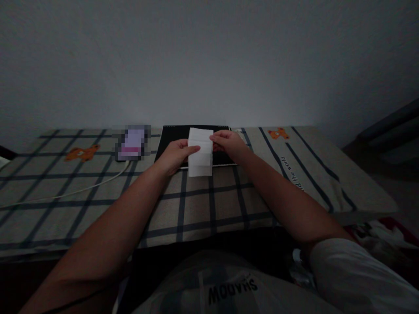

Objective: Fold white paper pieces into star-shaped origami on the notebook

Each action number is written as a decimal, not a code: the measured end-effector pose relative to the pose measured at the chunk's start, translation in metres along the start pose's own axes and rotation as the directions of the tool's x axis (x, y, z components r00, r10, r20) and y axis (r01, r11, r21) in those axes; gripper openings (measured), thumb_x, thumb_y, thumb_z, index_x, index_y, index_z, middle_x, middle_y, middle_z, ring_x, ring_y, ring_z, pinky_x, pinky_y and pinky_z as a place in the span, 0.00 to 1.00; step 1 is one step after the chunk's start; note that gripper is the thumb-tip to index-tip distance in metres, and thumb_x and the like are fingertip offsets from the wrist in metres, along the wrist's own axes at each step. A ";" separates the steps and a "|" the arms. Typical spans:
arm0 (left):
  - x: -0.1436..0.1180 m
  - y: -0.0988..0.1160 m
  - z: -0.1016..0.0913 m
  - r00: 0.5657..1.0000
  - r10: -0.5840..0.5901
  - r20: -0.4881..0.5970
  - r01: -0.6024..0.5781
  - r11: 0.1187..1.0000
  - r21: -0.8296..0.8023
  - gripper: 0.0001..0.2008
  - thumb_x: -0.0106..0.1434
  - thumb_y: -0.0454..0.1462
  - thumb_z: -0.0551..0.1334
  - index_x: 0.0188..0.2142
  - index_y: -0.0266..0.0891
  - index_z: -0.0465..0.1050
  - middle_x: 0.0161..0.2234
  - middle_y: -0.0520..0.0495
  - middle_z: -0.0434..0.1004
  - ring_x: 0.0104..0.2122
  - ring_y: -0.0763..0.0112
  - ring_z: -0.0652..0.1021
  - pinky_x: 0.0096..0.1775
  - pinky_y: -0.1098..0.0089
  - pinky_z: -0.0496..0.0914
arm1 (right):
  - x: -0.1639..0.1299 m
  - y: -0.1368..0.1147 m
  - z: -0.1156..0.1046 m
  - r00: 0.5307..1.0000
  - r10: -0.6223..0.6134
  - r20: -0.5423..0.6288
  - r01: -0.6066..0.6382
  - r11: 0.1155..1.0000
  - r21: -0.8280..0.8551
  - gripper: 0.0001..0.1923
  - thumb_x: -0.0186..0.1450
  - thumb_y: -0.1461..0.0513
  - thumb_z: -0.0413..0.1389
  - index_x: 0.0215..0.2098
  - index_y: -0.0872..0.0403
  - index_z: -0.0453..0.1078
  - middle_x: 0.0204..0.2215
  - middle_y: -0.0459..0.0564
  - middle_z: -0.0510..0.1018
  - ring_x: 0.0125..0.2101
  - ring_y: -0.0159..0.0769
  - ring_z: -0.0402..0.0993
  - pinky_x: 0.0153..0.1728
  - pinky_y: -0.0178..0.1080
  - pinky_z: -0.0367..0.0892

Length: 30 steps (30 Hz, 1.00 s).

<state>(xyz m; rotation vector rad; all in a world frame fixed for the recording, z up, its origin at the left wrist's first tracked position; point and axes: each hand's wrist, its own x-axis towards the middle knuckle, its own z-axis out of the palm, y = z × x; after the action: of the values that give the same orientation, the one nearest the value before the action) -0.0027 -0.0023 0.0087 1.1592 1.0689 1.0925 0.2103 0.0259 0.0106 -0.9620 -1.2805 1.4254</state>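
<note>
A white, creased sheet, which looks like a folded tissue or thin paper point(200, 159), is held up between my two hands. My left hand point(175, 155) grips its left edge, the thumb lying across the front. At the upper right edge, my right hand point(231, 143) pinches it between thumb and fingertips. Behind and below the sheet lies a flat black rectangular item point(174, 134) with pale edges and small marks along its far side; its kind is unclear. The sheet covers the middle of it.
A checked cloth point(225, 209) with orange bear figures covers the table, which stands against a grey wall point(209, 65). To the left lies a phone point(132, 143), blurred out, with a white cable point(94, 186) running left. A bottle-like item point(299, 264) is below the table edge.
</note>
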 end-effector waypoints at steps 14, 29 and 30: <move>0.003 0.002 -0.001 0.989 0.072 -0.129 -0.068 0.997 0.036 0.17 0.51 0.45 0.79 0.27 0.38 0.75 0.29 0.47 0.83 0.30 0.69 0.82 0.33 0.71 0.79 | -0.003 0.003 -0.002 0.994 -0.104 0.034 0.109 0.970 -0.216 0.07 0.60 0.58 0.68 0.32 0.54 0.81 0.24 0.45 0.83 0.25 0.31 0.76 0.30 0.36 0.74; 0.001 0.000 0.002 0.973 0.172 -0.157 -0.150 0.979 0.141 0.22 0.51 0.52 0.78 0.25 0.40 0.72 0.25 0.50 0.76 0.27 0.71 0.76 0.31 0.71 0.72 | -0.010 -0.002 -0.001 0.986 -0.159 0.054 0.168 0.927 -0.336 0.11 0.65 0.56 0.64 0.28 0.51 0.80 0.24 0.46 0.82 0.25 0.33 0.75 0.32 0.37 0.74; 0.001 0.000 0.001 0.972 0.173 -0.159 -0.151 0.978 0.141 0.22 0.51 0.52 0.78 0.24 0.40 0.72 0.25 0.50 0.76 0.26 0.71 0.75 0.31 0.71 0.72 | -0.010 -0.002 0.000 0.986 -0.157 0.053 0.166 0.928 -0.334 0.11 0.65 0.56 0.64 0.28 0.51 0.80 0.24 0.46 0.82 0.25 0.33 0.75 0.32 0.37 0.74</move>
<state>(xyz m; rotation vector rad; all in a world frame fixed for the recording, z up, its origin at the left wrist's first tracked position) -0.0012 -0.0015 0.0090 1.2913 1.2075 1.2846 0.2134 0.0164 0.0125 -1.0365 -1.6200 1.1137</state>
